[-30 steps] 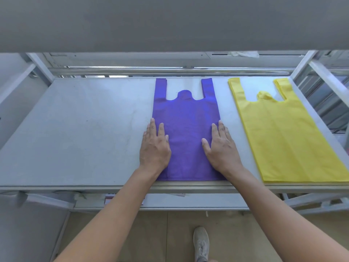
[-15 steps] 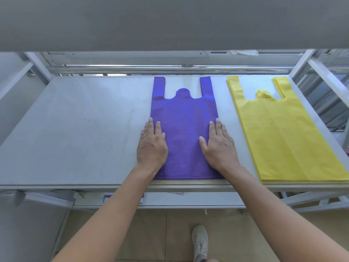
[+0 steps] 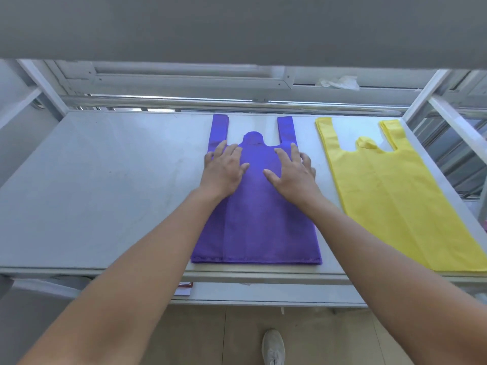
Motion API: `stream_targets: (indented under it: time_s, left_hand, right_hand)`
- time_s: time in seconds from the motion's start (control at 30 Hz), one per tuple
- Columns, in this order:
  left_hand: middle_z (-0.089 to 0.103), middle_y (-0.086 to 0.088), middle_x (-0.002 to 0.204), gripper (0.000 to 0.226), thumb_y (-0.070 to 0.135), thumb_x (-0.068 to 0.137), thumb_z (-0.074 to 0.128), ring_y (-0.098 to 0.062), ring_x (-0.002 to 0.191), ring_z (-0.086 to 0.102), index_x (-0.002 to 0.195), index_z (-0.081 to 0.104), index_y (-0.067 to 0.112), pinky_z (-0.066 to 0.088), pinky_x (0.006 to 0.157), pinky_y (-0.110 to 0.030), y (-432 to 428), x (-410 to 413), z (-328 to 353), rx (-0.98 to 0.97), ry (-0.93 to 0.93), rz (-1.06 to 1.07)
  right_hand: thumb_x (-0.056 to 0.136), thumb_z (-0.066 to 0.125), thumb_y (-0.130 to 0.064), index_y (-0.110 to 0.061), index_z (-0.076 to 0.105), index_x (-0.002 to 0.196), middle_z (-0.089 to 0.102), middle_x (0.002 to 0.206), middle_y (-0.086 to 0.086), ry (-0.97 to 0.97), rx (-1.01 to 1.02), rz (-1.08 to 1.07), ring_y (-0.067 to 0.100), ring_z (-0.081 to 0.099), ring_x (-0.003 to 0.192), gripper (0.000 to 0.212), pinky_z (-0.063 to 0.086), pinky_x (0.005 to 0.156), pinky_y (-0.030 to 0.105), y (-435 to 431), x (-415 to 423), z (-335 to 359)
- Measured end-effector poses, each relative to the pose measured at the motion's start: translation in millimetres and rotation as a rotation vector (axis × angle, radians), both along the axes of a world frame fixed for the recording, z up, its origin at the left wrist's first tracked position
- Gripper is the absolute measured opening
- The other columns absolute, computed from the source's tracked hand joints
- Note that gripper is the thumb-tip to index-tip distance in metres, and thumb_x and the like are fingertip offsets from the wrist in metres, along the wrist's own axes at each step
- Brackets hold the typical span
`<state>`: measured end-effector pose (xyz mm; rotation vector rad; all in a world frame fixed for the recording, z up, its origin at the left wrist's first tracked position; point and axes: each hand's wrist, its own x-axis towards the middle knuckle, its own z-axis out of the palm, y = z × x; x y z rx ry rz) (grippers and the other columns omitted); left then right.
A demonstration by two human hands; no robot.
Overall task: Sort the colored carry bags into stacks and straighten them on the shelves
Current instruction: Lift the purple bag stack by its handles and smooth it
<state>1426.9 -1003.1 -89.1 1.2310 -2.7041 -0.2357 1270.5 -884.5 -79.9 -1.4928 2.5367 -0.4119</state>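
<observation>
1. Both hands are sliding up the purple bag (image 3: 258,219) toward 12 o'clock. Half a second ago they were pressing its lower half near the front edge, and now they are lying on its upper part, just below the handles.
2. The left hand (image 3: 224,169) is resting palm-down along the bag's 9 o'clock side. Its fingers are lying straight and slightly spread, with the fingertips reaching the base of the handle on that side.
3. The right hand (image 3: 292,175) is pressing palm-down along the 3 o'clock side, fingers spread and thumb pointing toward 9 o'clock. Its outer fingers are blurring and seem to be reaching past the bag's edge.
4. The purple bag is lying flat at the middle of the grey shelf (image 3: 105,180). Its two handles are pointing to 12 o'clock and its bottom hem is running along the shelf's front edge at 6 o'clock.
5. The yellow bag (image 3: 395,193) is lying flat at 3 o'clock of the purple one, with a strip of bare shelf separating them. Its handles are also pointing toward 12 o'clock.
6. A crumpled white scrap (image 3: 338,82) is sitting at 1 o'clock behind the shelf, and a white shoe (image 3: 274,349) is showing on the floor at 6 o'clock.
</observation>
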Motion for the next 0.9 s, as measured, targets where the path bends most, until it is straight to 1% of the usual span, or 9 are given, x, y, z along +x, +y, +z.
stream_targets:
  time_s: [0.07,0.17,0.3,0.47,0.57,0.73,0.8,0.9]
  left_hand:
    - [0.037,0.002,0.161,0.052,0.043,0.109,0.035,-0.023,0.156,0.016,0.152,0.039,0.014,0.019,0.118,-0.047,-20,-16,-2,-0.036,-0.063,-0.045]
    - [0.047,-0.003,0.147,0.045,0.044,0.109,0.033,-0.023,0.146,0.031,0.140,0.047,0.015,0.024,0.113,-0.045,-37,-27,-9,-0.124,-0.110,-0.037]
    - [0.050,-0.005,0.136,0.041,0.042,0.108,0.038,-0.026,0.127,0.046,0.132,0.053,0.013,0.030,0.107,-0.042,-40,-29,-21,-0.161,-0.020,-0.022]
    - [0.053,-0.008,0.128,0.033,0.035,0.107,0.045,-0.029,0.117,0.050,0.127,0.057,0.010,0.032,0.105,-0.040,-43,-31,-21,-0.174,0.053,-0.032]
    - [0.052,-0.008,0.130,0.035,0.034,0.107,0.043,-0.030,0.118,0.049,0.131,0.054,0.010,0.032,0.106,-0.040,-45,-33,-21,-0.170,0.052,-0.031]
    - [0.050,-0.007,0.135,0.039,0.034,0.107,0.042,-0.029,0.128,0.044,0.139,0.050,0.012,0.027,0.111,-0.041,-46,-31,-21,-0.184,0.035,-0.030]
    - [0.050,-0.006,0.136,0.039,0.033,0.107,0.041,-0.027,0.131,0.042,0.139,0.050,0.014,0.024,0.114,-0.041,-47,-31,-19,-0.176,0.043,-0.014]
    - [0.051,-0.004,0.135,0.034,0.033,0.106,0.040,-0.025,0.133,0.042,0.132,0.052,0.015,0.023,0.116,-0.041,-45,-31,-20,-0.185,0.026,0.002]
  right_hand:
    - [0.100,0.048,-0.061,-0.028,0.031,0.157,0.009,0.171,0.009,0.017,0.061,0.031,0.038,0.013,0.153,0.068,0.025,0.116,0.054,-25,-13,0]
    - [0.101,0.041,-0.063,-0.023,0.033,0.156,0.010,0.172,0.007,0.057,0.115,0.045,0.037,0.011,0.153,0.068,0.021,0.116,0.055,-46,-27,-6]
    - [0.101,0.034,-0.065,-0.021,0.035,0.154,0.015,0.170,0.004,0.082,0.111,0.035,0.035,0.010,0.153,0.069,0.019,0.118,0.054,-52,-35,-15]
    - [0.100,0.037,-0.063,-0.026,0.038,0.148,0.022,0.164,0.001,0.074,0.062,0.028,0.033,0.014,0.150,0.061,0.021,0.118,0.051,-56,-37,-19]
    - [0.100,0.037,-0.063,-0.031,0.041,0.143,0.025,0.160,0.000,0.068,0.044,0.019,0.032,0.017,0.148,0.054,0.021,0.117,0.050,-57,-37,-22]
    - [0.100,0.036,-0.063,-0.033,0.041,0.140,0.024,0.160,0.000,0.051,0.050,0.018,0.033,0.018,0.148,0.051,0.021,0.117,0.051,-57,-40,-22]
    - [0.100,0.037,-0.062,-0.035,0.041,0.140,0.023,0.161,0.000,0.034,0.055,0.013,0.033,0.016,0.149,0.049,0.020,0.118,0.051,-58,-39,-21]
    - [0.099,0.039,-0.062,-0.038,0.043,0.138,0.024,0.160,-0.001,0.017,0.069,0.015,0.034,0.020,0.147,0.045,0.021,0.116,0.050,-57,-37,-17]
